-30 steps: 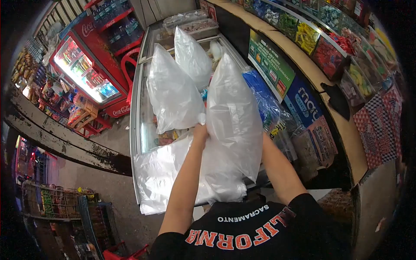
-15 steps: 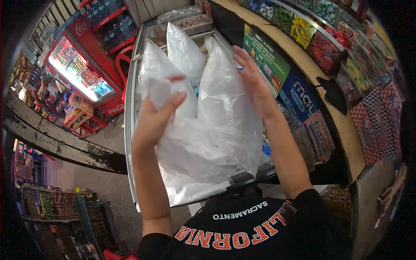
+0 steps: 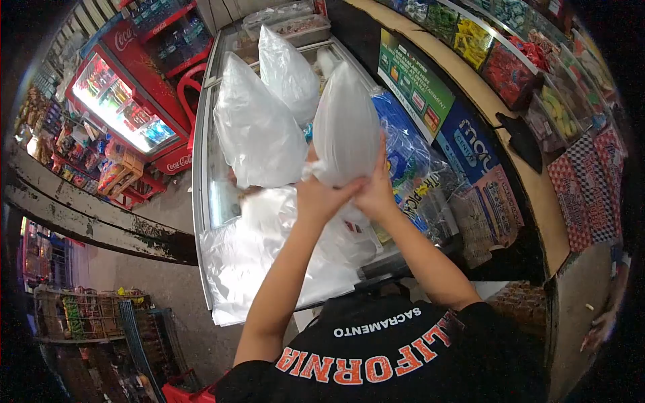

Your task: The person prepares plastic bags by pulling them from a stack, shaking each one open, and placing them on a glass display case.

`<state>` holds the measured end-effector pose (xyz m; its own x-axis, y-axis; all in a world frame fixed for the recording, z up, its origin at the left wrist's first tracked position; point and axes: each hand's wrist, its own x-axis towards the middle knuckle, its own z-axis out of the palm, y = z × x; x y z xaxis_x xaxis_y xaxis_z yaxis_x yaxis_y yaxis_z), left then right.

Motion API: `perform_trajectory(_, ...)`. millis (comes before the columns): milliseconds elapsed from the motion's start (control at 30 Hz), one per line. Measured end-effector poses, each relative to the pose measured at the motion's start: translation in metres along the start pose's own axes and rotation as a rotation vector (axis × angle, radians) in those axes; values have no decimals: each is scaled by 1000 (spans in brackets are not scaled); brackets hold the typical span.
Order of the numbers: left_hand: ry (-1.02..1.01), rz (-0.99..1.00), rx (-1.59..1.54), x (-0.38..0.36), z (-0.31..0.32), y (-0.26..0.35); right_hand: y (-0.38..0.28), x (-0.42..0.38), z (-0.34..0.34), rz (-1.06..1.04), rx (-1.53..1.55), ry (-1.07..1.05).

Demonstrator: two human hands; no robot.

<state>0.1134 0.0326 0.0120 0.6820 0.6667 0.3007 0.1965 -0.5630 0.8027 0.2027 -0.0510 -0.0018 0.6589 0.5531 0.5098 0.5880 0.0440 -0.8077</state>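
Both hands [image 3: 346, 195] now pinch inflated bag [image 3: 346, 127] shut.

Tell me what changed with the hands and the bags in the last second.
Both hands, the left hand and right hand, came together and now grip the neck of the puffed-up plastic bag. The two other filled bags and the freezer stayed put.

Lit drinks cooler [image 3: 124, 111], candy shelves [image 3: 517, 60], concrete floor [image 3: 168, 295]
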Motion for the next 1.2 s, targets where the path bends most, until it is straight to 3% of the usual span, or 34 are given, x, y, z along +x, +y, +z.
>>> perform_trajectory(67,128,163,16,-13,14,-16,15,-15,0,-14,-57,-25)
perform_trajectory(200,-2,53,239,-42,19,-31,49,-44,-5,-3,-231,-168)
perform_trajectory(333,102,-31,-70,-52,-16,-25,36,-56,-35,169,-130,-296)
perform_trajectory(433,187,-150,-564,-61,-51,26,-23,-47,-65,301,21,-243)
perform_trajectory(467,141,-217,-704,-65,-63,40,-51,-41,-69,314,227,-173)
perform_trajectory(500,99,-202,-721,-70,-72,60,-74,-37,-72,323,432,-99)
perform_trajectory(533,58,-186,-737,-74,-77,74,-92,-34,-76,321,432,-94)
perform_trajectory(600,48,-80,-733,-82,-76,80,-118,-32,-79,2,382,-296)
perform_trajectory(633,40,22,-729,-85,-75,82,-127,-30,-76,-2,381,-295)
perform_trajectory(700,-8,30,-758,-91,-76,90,-138,-29,-69,-229,130,-336)
perform_trajectory(733,-57,36,-786,-93,-78,91,-138,-31,-67,-233,133,-338)
perform_trajectory(800,-15,19,-774,-97,-79,89,-135,-36,-60,-57,259,-318)
perform_trajectory(867,-30,-57,-825,-99,-78,90,-128,-37,-61,-133,199,-314)
perform_trajectory(933,-24,-38,-900,-101,-77,85,-127,-39,-60,-54,248,-296)
perform_trajectory(1000,-113,-202,-822,-104,-77,88,-129,-40,-60,-24,253,-314)
perform_trajectory(1167,-11,-403,-1113,-110,-79,65,-119,-44,-56,16,311,-236)
perform_trajectory(1200,-66,-400,-1211,-112,-81,57,-115,-44,-55,114,468,-206)
